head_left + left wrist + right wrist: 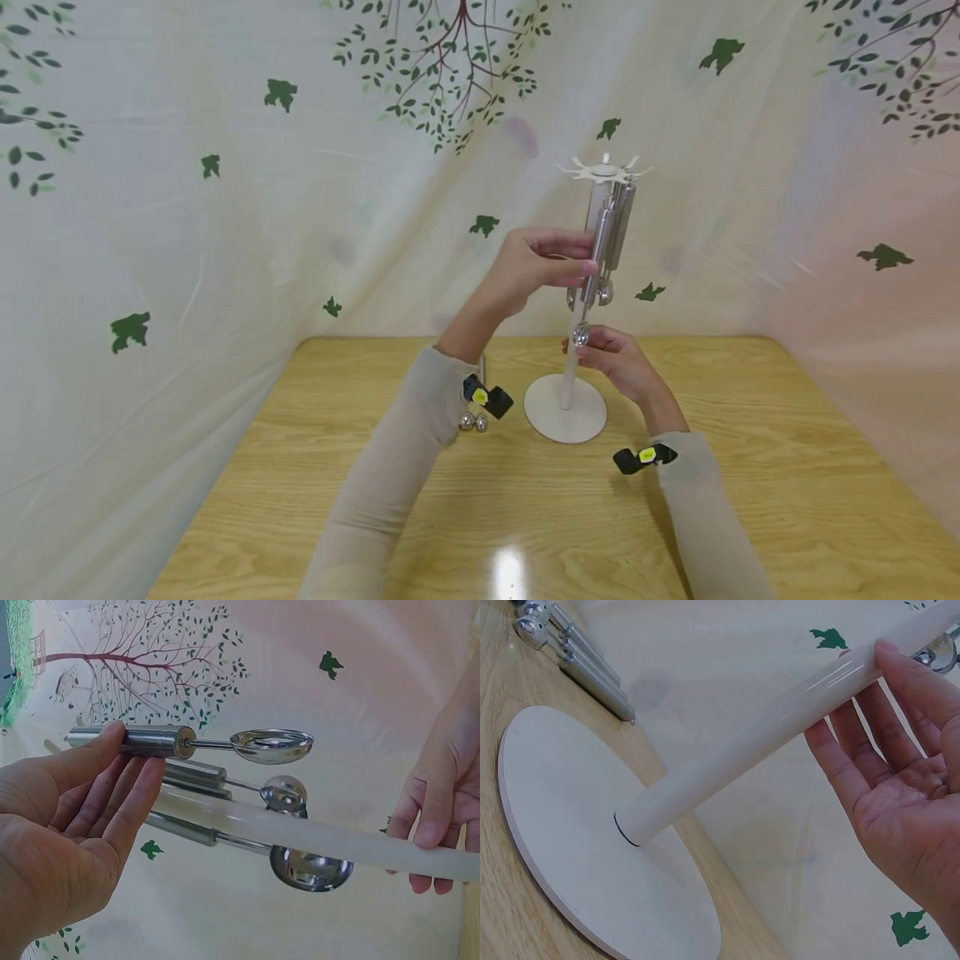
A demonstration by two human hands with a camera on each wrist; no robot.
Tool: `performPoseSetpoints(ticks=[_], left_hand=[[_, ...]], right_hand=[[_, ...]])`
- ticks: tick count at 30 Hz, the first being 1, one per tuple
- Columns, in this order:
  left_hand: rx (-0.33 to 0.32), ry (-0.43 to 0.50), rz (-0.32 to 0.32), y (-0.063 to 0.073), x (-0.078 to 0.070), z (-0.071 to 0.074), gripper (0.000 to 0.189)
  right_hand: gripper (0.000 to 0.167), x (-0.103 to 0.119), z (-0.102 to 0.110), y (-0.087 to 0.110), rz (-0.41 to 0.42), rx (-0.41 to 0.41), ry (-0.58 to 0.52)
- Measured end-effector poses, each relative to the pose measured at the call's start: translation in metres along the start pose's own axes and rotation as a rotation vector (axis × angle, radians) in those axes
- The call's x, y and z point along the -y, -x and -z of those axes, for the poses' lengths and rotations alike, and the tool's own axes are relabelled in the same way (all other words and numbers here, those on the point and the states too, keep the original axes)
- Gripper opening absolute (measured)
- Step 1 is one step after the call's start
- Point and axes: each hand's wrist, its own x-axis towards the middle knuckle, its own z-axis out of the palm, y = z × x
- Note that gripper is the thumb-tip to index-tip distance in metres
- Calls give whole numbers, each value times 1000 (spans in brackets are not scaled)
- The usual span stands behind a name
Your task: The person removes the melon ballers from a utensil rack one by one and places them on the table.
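Note:
My left hand (528,267) pinches a small steel scoop (271,746) by its thick cylindrical handle, thumb on one side and fingers on the other. The scoop hangs bowl-down beside the white stand's pole (727,769), its handle top below the star-shaped hook ring (604,172); whether it is on a hook I cannot tell. Lower on the pole, my right hand (618,362) grips it between thumb and fingers. Other steel scoops, among them a larger round-bowled one (311,881), hang behind the held scoop.
The stand's round white base (566,421) rests on the wooden table (510,500). Left of it lie several more scoops (589,671), partly hidden by my left sleeve in the head view. A printed cloth (390,217) hangs behind the table.

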Motion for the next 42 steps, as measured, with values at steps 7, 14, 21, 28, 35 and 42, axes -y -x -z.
performPoseSetpoints(ticks=[7,14,21,28,35,42], left_hand=[[-32,-6,31,13,15,26,35],[-69,-10,81,32,30,57,34],[-111,4,114,51,46,85,33],[-168,-42,159,71,62,111,34],[-244,-49,206,85,79,135,35],[-296,-59,280,92,92,154,38]], right_hand=[[36,-1,0,0,4,14,-14],[33,-2,3,-2,14,25,-17],[30,-1,6,-3,36,39,-11],[39,-2,8,-2,46,62,-12],[36,-4,9,-5,48,89,15],[35,-5,8,-5,43,83,24]])
